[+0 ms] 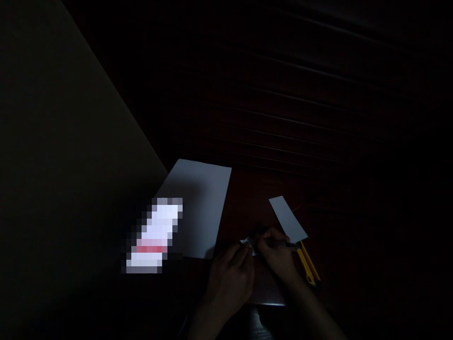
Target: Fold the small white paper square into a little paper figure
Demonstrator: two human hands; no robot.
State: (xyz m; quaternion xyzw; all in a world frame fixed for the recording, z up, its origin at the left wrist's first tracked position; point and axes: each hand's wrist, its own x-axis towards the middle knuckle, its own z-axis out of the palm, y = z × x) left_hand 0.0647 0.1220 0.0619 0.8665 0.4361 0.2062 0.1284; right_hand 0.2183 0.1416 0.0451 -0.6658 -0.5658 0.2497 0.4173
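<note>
The scene is very dark. Both of my hands meet low in the middle of the view over a dark wooden table (318,141). My left hand (230,278) is curled, its fingertips pinching a small white scrap of paper (247,243). My right hand (278,257) is closed too, pinching the same scrap from the right, and a thin dark stick-like thing runs under its fingers towards a yellow utility knife (307,264) that lies just to its right.
A large white sheet (201,208) lies left of my hands, with a blurred-out white and red object (154,236) on its left edge. A small white paper strip (287,218) lies above the knife. A pale surface (53,141) fills the left side.
</note>
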